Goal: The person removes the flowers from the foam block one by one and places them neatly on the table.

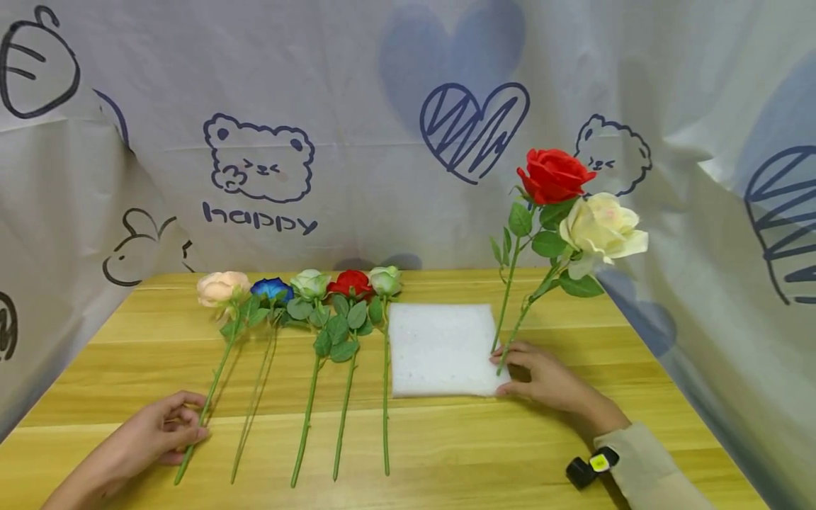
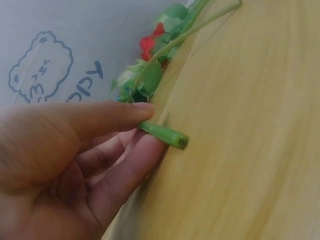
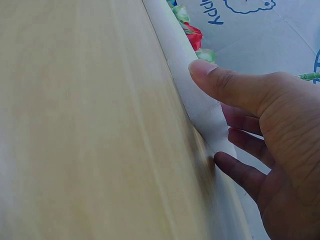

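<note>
Across the table (image 1: 472, 453), right of centre, lies the foam (image 1: 440, 350), flat, its longer side running left to right; I'd expect it light and easily dented, best held by its edges. A red rose (image 1: 554, 176) and a white rose (image 1: 602, 230) rise at its right edge, leaning right. On the left, the peach rose (image 1: 223, 289) runs from a near cut end to a bloom far and slightly right. It should be light, the stem stiff but springy, the petals soft; the bare lower stem is the place to take it. There the left hand (image 1: 156, 432) pinches it between thumb and fingers. The right hand (image 1: 548, 379) touches the foam's right edge, fingers spread.
</note>
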`<state>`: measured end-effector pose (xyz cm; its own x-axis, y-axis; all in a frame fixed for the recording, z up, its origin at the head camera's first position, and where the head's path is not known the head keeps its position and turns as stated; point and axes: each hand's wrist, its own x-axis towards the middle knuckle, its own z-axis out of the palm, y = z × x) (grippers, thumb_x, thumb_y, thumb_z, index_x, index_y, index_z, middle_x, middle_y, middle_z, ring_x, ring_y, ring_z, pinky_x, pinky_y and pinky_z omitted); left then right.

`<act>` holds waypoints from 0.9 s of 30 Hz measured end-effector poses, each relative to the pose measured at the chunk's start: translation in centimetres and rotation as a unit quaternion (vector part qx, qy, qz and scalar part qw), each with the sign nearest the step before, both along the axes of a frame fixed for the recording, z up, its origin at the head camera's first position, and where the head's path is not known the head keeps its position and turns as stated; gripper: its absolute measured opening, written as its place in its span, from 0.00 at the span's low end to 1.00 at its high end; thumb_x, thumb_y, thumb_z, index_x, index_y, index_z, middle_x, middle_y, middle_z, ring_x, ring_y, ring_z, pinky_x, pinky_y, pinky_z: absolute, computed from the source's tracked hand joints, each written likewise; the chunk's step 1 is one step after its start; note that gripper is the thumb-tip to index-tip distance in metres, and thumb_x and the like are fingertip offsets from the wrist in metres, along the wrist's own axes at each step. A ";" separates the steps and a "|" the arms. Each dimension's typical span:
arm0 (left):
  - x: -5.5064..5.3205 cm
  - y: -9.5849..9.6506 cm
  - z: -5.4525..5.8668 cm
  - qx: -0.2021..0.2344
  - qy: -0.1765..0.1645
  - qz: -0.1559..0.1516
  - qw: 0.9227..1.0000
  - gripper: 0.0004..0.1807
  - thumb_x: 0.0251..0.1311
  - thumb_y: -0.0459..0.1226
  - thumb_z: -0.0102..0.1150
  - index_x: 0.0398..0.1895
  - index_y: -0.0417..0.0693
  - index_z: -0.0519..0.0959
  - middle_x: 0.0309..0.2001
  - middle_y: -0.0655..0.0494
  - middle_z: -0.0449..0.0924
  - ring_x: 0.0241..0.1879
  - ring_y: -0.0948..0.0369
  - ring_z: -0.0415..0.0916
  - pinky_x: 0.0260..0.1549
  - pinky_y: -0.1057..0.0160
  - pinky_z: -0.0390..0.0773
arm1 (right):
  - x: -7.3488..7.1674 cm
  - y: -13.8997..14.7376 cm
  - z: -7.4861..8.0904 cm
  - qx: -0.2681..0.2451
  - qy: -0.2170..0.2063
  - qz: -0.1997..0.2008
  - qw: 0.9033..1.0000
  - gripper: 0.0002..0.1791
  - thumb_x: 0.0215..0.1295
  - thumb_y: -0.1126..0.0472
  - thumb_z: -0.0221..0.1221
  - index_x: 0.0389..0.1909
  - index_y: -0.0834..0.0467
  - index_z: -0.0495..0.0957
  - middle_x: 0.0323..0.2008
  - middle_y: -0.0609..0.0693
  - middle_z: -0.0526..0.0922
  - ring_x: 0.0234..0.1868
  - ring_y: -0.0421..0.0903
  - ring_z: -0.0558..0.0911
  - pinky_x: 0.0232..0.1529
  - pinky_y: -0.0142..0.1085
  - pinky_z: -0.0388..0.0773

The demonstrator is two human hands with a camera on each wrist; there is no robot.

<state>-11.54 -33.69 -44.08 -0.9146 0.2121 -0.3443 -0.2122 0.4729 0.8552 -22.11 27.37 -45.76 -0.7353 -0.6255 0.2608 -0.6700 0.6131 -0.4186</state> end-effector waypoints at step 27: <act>0.2 0.8 -0.4 -0.024 0.062 -0.039 0.997 0.46 0.63 0.41 0.64 0.72 0.24 0.50 0.35 0.48 0.74 0.26 0.62 0.73 0.23 0.63 0.80 | -0.1 0.0 -0.1 0.002 0.002 0.003 1.000 0.28 0.56 0.43 0.67 0.53 0.57 0.82 0.55 0.47 0.78 0.56 0.50 0.76 0.57 0.48 0.74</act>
<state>-11.36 -32.88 -44.52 -0.9322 0.2706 -0.2404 -0.0665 0.5247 0.8487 -22.25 27.41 -45.90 -0.7309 -0.6306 0.2609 -0.6749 0.6112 -0.4135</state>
